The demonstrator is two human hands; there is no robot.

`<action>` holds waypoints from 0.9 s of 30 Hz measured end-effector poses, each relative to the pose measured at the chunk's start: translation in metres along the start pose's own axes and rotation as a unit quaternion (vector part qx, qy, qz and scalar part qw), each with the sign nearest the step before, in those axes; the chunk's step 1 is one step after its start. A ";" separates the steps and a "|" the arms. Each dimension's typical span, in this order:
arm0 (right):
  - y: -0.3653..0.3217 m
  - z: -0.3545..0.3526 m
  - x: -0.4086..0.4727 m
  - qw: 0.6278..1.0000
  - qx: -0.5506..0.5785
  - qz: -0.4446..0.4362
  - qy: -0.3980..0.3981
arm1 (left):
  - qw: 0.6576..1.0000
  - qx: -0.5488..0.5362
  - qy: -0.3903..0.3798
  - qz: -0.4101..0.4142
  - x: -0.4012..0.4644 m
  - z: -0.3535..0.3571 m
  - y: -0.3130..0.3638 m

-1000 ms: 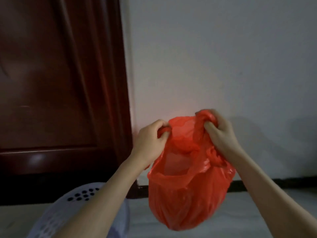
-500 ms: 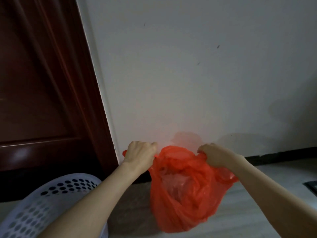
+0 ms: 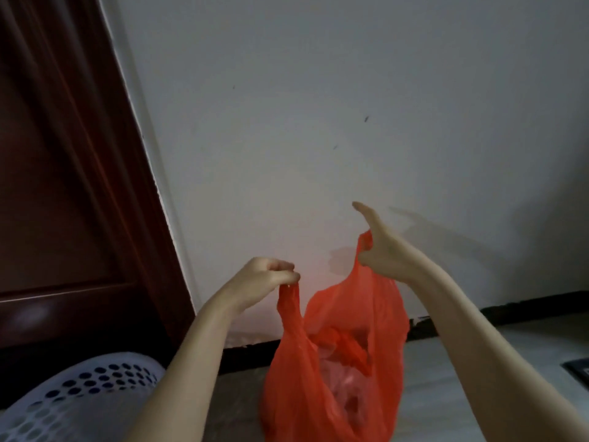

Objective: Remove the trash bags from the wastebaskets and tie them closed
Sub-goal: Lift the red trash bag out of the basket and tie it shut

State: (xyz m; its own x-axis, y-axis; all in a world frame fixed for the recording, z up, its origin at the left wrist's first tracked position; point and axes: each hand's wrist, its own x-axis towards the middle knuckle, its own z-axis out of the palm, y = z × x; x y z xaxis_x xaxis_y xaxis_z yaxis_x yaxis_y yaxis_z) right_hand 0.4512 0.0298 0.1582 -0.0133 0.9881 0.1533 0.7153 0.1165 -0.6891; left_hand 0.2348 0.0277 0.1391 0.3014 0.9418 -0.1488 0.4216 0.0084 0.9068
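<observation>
Pinching one handle of the red trash bag (image 3: 334, 362), the left hand (image 3: 261, 279) has its fingers (image 3: 283, 272) curled tight. The right hand (image 3: 382, 253) grips the other handle, forefinger pointing up. The bag hangs open below both hands, the white wastebasket (image 3: 79, 400) lower left.

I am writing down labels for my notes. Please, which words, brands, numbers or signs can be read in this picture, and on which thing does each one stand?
None: the red trash bag, the white perforated wastebasket, the wall and the door show no readable text.
</observation>
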 end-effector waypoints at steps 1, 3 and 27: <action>0.005 0.003 -0.007 0.999 0.043 -0.016 0.013 | 0.994 -0.105 0.024 0.023 -0.003 0.010 -0.007; 0.020 0.018 -0.020 0.990 0.113 -0.026 0.077 | 0.951 -0.294 0.085 0.053 -0.003 0.030 -0.023; 0.136 0.118 -0.063 0.967 0.148 0.160 0.132 | 0.975 0.022 0.198 0.101 0.010 0.096 -0.153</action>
State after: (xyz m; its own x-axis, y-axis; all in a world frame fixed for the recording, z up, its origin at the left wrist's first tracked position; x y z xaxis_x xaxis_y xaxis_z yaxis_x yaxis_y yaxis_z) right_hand 0.4668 -0.0049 -0.0283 0.3820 0.9230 0.0467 0.4217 -0.1291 -0.8975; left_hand 0.2553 0.0037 -0.0386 0.0329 0.9788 0.2024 0.4275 -0.1968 0.8823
